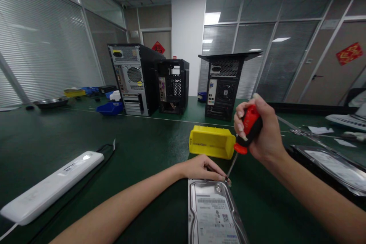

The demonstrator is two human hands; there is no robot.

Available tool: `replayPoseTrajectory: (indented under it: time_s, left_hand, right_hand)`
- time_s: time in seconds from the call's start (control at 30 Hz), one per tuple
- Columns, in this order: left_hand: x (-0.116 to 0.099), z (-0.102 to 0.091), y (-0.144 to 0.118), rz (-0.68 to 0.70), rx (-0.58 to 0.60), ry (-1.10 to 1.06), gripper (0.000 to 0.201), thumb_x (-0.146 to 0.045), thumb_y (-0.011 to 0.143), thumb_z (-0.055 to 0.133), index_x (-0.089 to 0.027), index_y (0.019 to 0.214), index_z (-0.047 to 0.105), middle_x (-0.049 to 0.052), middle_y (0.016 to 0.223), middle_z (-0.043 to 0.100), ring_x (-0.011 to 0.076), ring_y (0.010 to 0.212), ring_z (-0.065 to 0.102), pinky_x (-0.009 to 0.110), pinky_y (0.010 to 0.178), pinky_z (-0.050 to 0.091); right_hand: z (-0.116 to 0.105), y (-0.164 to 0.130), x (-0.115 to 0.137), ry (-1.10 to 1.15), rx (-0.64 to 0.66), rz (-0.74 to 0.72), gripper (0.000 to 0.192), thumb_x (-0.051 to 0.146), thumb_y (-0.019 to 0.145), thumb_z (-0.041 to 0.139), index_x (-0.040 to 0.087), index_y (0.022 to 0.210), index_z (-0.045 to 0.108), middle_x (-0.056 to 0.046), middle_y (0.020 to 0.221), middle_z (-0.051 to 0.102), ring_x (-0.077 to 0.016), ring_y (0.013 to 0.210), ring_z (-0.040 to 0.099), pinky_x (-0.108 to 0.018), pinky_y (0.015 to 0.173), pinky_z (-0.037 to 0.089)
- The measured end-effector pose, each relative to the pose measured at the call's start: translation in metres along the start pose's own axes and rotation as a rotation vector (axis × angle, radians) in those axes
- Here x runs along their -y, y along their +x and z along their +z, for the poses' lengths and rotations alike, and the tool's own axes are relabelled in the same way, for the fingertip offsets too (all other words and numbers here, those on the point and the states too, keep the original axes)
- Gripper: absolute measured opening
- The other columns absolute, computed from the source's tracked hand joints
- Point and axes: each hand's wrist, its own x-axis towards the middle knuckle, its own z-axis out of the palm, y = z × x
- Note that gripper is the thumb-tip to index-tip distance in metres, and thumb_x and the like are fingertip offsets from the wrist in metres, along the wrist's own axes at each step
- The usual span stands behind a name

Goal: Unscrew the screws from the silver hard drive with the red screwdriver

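Note:
A silver hard drive with a white printed label lies on the green table, close in front of me. My left hand grips its far edge, fingers curled and fingertips gathered at the far right corner. In my right hand is a screwdriver with a red and black handle, held tilted. Its thin shaft points down to the left, and the tip meets that corner beside my left fingertips. Something small and dark is at the tip; whether it is a screw I cannot tell.
A yellow bin stands just beyond the drive. A white power strip with a cable lies left. Computer cases stand at the back, near a blue bin. Another hard drive is at right, under my forearm's far side.

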Motion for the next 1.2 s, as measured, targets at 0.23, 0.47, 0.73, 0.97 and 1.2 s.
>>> replayPoseTrajectory:
  time_s: [0.23,0.47,0.73,0.97,1.2]
  left_hand:
    - [0.003,0.000,0.000,0.024,0.006,-0.010,0.023,-0.026,0.086,0.065,-0.016,0.106,0.072,0.006,0.099,0.073,0.0142,0.085,0.065,0.019,0.073,0.048]
    - [0.000,0.002,0.002,0.052,0.034,-0.055,0.024,-0.023,0.088,0.061,-0.015,0.108,0.071,0.007,0.105,0.072,0.0153,0.090,0.066,0.022,0.079,0.049]
    - [0.001,-0.001,0.003,0.057,0.060,-0.045,0.025,-0.027,0.089,0.060,-0.016,0.109,0.071,0.007,0.106,0.072,0.0156,0.094,0.066,0.022,0.082,0.048]
    - [0.000,0.001,0.005,0.027,0.055,-0.022,0.025,-0.028,0.089,0.059,-0.016,0.108,0.071,0.007,0.104,0.072,0.0154,0.091,0.066,0.022,0.080,0.048]
    - [0.002,0.000,0.005,0.046,0.047,-0.006,0.025,-0.029,0.090,0.059,-0.015,0.107,0.071,0.007,0.103,0.072,0.0142,0.088,0.066,0.020,0.075,0.047]
  right_hand:
    - [0.001,0.001,0.000,0.008,0.087,-0.025,0.023,0.035,0.084,0.056,0.022,0.068,0.045,0.005,0.055,0.051,-0.0068,0.034,0.041,-0.020,0.030,0.027]
    - [-0.005,0.002,-0.002,-0.003,0.068,-0.010,0.025,0.024,0.076,0.065,0.026,0.082,0.041,0.010,0.054,0.050,-0.0057,0.033,0.038,-0.016,0.030,0.024]
    - [-0.012,0.001,0.000,-0.003,0.049,-0.048,0.025,0.021,0.073,0.064,0.026,0.077,0.039,0.011,0.053,0.047,-0.0050,0.033,0.037,-0.015,0.030,0.024]
    - [-0.011,0.000,0.004,0.000,0.041,-0.060,0.023,0.021,0.073,0.062,0.026,0.076,0.040,0.010,0.053,0.047,-0.0047,0.033,0.036,-0.015,0.030,0.023]
    - [-0.010,0.000,0.005,-0.007,0.064,-0.052,0.022,0.021,0.074,0.062,0.026,0.076,0.040,0.010,0.052,0.047,-0.0044,0.033,0.037,-0.015,0.030,0.024]
